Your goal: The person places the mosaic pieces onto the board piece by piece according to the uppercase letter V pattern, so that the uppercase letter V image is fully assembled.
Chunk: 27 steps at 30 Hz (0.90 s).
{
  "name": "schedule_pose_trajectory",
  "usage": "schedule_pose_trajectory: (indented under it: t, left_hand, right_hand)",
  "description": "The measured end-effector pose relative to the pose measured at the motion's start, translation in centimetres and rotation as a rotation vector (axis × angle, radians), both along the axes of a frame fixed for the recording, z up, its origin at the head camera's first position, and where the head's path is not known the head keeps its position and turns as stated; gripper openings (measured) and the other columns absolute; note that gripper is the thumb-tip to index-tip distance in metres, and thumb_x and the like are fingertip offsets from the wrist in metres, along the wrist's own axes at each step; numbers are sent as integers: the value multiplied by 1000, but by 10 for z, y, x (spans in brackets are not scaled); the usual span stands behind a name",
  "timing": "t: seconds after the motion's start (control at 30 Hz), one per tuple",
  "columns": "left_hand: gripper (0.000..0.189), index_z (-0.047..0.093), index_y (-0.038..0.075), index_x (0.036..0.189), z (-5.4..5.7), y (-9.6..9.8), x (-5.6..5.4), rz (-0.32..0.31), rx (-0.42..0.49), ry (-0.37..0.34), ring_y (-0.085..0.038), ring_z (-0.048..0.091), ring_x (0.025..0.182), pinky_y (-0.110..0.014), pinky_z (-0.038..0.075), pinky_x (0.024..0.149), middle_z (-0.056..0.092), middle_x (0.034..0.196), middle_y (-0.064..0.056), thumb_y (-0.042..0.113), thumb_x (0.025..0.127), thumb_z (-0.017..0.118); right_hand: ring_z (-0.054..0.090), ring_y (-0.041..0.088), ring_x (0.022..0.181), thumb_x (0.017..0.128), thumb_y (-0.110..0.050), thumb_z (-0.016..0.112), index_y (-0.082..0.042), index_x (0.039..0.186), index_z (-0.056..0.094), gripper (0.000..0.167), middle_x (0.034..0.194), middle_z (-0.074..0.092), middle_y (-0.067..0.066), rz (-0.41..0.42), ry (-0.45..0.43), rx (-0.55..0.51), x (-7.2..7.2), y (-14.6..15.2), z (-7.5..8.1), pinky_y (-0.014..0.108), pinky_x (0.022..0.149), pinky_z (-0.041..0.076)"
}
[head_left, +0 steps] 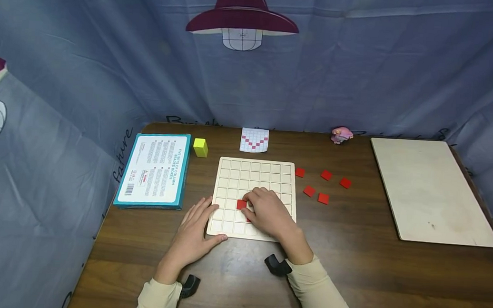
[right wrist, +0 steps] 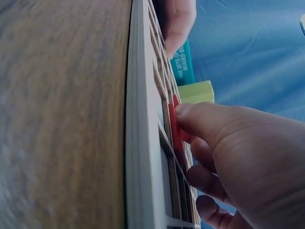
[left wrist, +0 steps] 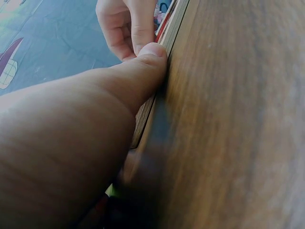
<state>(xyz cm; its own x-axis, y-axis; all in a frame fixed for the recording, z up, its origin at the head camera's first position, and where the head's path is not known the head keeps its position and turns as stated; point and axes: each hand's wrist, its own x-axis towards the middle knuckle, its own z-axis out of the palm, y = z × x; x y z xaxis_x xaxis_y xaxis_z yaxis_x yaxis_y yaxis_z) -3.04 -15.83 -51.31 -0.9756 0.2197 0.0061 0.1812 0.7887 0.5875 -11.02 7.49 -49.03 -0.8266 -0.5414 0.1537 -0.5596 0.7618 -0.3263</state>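
A pale grid board [head_left: 232, 167] lies on the table, divided into small square cells. My right hand [head_left: 268, 210] is over its middle, thumb and fingertip pinching a red square tile [head_left: 241, 204] at the board's surface. A little red of another tile [head_left: 248, 220] shows under that hand. In the right wrist view the thumb lies against red tile [right wrist: 177, 138] edges. My left hand [head_left: 198, 227], fingers extended, rests at the board's left edge with its thumb by the near left corner. The right hand hides some cells.
Several loose red tiles [head_left: 323, 198] lie right of the board. Behind it is a paper card [head_left: 254, 140] with a V pattern. A blue-edged box [head_left: 155, 166] and yellow-green block [head_left: 200, 147] are left, a pink figurine [head_left: 341, 135] at the back, a white panel [head_left: 434, 191] far right.
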Motion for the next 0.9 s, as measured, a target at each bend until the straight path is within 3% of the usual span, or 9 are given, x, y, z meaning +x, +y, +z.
schedule_pose_trajectory:
  t: [0.33,0.57,0.7,0.9]
  left_hand:
    - [84,46,11,151,-1,0,0,2,-5,2,-33,24,157,-56,20,127,32,167,-9,52,85,79]
    - [84,47,12,151,1,0,-1,0,-10,5,-33,26,157,-56,21,127,33,167,-10,52,85,79]
    - [84,48,13,151,1,0,-1,0,-5,10,-33,27,156,-56,22,127,35,166,-10,52,84,80]
    - [84,47,13,151,1,0,0,3,13,-1,-33,26,157,-56,20,127,34,166,-10,51,84,80]
  right_hand:
    - [54,12,77,88,-28,80,-15,99,76,17,79,60,-7,-48,19,-10,2,-3,1,32,71,47]
    - [57,12,81,89,-29,80,-14,108,77,25,83,63,-7,-65,-27,-51,3,2,5,34,75,50]
    - [58,12,82,89,-28,80,-12,113,76,28,85,64,-7,-130,-60,-157,-1,30,5,33,77,52]
    - [56,14,83,85,-26,84,-10,116,75,36,91,66,-1,-271,-118,-293,-7,109,2,28,72,48]
